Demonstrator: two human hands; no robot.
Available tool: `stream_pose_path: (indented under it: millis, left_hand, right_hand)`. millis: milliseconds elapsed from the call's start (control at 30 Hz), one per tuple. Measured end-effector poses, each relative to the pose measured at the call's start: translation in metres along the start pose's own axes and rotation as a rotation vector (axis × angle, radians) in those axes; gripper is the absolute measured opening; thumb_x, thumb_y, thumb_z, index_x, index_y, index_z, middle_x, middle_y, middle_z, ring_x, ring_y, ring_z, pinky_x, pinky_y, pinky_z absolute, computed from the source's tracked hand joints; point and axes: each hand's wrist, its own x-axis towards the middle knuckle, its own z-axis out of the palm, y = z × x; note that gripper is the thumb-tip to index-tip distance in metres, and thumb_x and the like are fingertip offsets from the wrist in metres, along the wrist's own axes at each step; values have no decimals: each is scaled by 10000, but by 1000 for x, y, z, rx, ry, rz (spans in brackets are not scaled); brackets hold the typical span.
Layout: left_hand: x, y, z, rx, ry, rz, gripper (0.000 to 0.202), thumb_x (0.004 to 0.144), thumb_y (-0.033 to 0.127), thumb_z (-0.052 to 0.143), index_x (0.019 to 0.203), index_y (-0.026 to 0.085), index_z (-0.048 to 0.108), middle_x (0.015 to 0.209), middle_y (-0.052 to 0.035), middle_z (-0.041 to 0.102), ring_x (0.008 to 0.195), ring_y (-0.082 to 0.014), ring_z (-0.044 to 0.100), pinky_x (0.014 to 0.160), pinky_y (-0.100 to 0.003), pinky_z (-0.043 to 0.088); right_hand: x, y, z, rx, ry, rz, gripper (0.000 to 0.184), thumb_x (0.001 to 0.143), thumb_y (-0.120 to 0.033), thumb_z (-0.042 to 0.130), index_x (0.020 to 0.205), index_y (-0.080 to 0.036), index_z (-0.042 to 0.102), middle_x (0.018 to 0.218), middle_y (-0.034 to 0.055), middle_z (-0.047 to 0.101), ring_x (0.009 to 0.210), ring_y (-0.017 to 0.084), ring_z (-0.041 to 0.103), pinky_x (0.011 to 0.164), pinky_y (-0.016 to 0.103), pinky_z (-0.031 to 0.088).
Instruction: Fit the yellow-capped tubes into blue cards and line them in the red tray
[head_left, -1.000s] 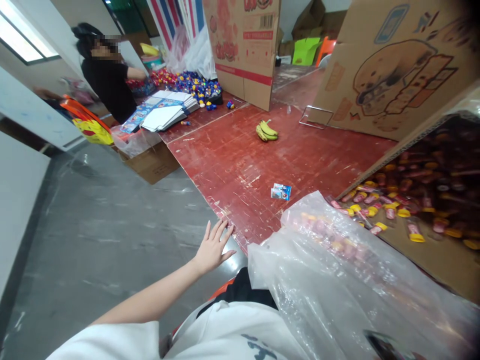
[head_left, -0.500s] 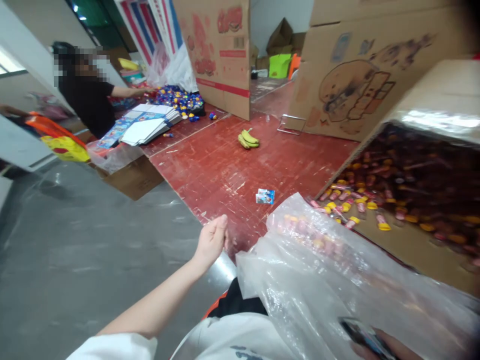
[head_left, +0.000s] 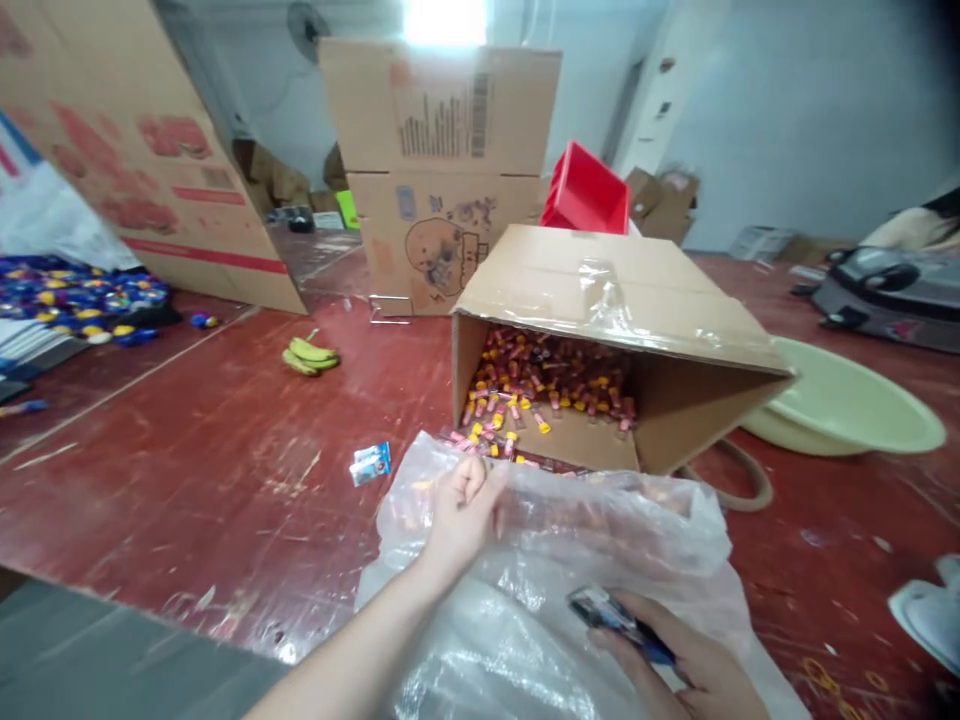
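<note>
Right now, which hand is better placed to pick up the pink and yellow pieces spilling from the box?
Probably the left. The left hand pinches the far edge of the clear bag, just short of the pieces at the box mouth. The right hand is farther back and holds a small packet.

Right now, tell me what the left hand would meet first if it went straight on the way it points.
The left hand pinches the bag rim. Straight on, it would likely meet the spilled tubes at the box mouth first, though depth is unclear.
</note>
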Motion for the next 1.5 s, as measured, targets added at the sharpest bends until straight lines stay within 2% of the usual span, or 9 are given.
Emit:
stream_pose_path:
  millis: [167, 367, 567, 667, 767, 900, 1100, 1300, 1500]
  left_hand:
    - [12, -10, 9, -128, -164, -244, 562, 787, 587, 602, 463, 213, 333, 405, 78, 277, 347, -74, 277, 330, -205, 374]
    - [16, -21, 9, -54, -32, -302, 387, 558, 391, 877, 782, 147, 676, 676, -41, 702, 536, -127, 622, 562, -235, 525]
    - [14, -31, 13, -148, 9, -283, 466, 742, 576, 673, 544, 161, 602, 273, 99, 324, 226, -54, 236, 319, -202, 377]
    - [13, -32, 16, -143, -44, -260, 362, 692, 406, 794, 955, 173, 708, 626, -6, 690, 510, -119, 617, 522, -216, 516]
    - [14, -32, 17, -127, -23, -292, 423, 637, 308, 844, 1015, 175, 708, 997, -96, 743, 768, -176, 703, 685, -268, 555]
    - [13, -37, 16, -19, 37, -284, 325, 567, 359, 871, 688, 146, 658, 582, -33, 712, 299, -77, 475, 430, -223, 461]
    - [10, -45, 15, 82, 104, -281, 549, 760, 616, 617, 444, 184, 496, 263, 65, 339, 249, -80, 346, 323, -196, 259]
    - [10, -41, 17, 116, 17, -74, 359, 701, 445, 775, 945, 197, 685, 840, -37, 688, 877, -172, 625, 819, -260, 458]
    - [-1, -43, 31, -73, -16, -245, 438, 702, 464, 770, 1023, 192, 648, 754, 0, 640, 649, -118, 563, 623, -218, 429]
  right_hand:
    - [11, 7, 2, 47, 104, 42, 196, 809, -362, 642, 931, -239, 735, 926, 6, 764, 790, 176, 738, 682, 151, 585]
    - [28, -1, 6, 184, 151, 157, 241, 821, -393, 617, 959, -228, 725, 944, 42, 755, 843, 211, 719, 740, 247, 591]
    - [35, -4, 10, 300, 157, 258, 246, 782, -388, 670, 956, -223, 726, 975, 43, 749, 865, 215, 708, 741, 248, 577]
    - [35, 0, 14, 356, 118, 341, 323, 762, -420, 689, 1006, -210, 716, 1068, 59, 729, 929, 230, 698, 752, 261, 583]
    - [34, 4, 18, 394, 86, 420, 403, 734, -458, 713, 1043, -199, 705, 1117, 64, 713, 892, 224, 702, 759, 271, 589]
    - [35, 8, 19, 412, 46, 434, 418, 753, -464, 700, 1080, -204, 693, 1120, 57, 711, 828, 203, 706, 750, 263, 583]
    - [39, 17, 19, 485, 10, 431, 429, 731, -468, 714, 1062, -197, 684, 1044, 76, 728, 842, 232, 712, 712, 284, 587]
    - [47, 22, 27, 806, -77, 535, 428, 712, -450, 745, 1042, -196, 647, 892, 68, 729, 711, 212, 700, 689, 335, 581]
    - [59, 16, 44, 1210, -64, 589, 398, 696, -399, 749, 1028, -234, 604, 916, 35, 673, 732, 183, 660, 641, 303, 544]
